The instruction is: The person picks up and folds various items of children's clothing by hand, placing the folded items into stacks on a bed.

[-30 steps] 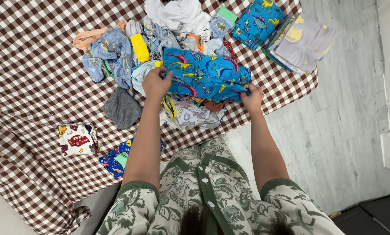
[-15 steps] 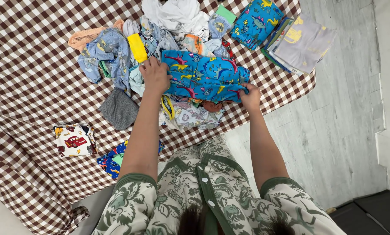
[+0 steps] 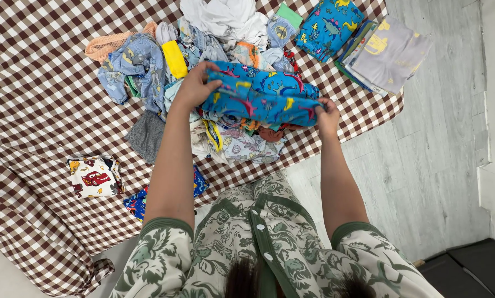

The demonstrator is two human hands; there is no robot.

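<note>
My left hand (image 3: 196, 84) and my right hand (image 3: 328, 114) each grip an end of a blue garment with a dinosaur print (image 3: 261, 97). It is folded over and lifted slightly above a heap of small clothes (image 3: 203, 49). The heap lies on a bed covered with a brown and white checked sheet (image 3: 43, 83). Under the garment lie a pale patterned piece (image 3: 246, 148) and a grey piece (image 3: 147, 136).
A folded stack of clothes (image 3: 382, 52) and a second blue dinosaur-print piece (image 3: 329, 25) sit at the bed's far right corner. A folded white car-print item (image 3: 95, 176) and a blue one (image 3: 138, 201) lie near the front left. Grey wood floor (image 3: 435, 165) lies to the right.
Both hands have raised the blue garment and folded its near edge upward; my left hand moved up and my right hand shifted slightly right.
</note>
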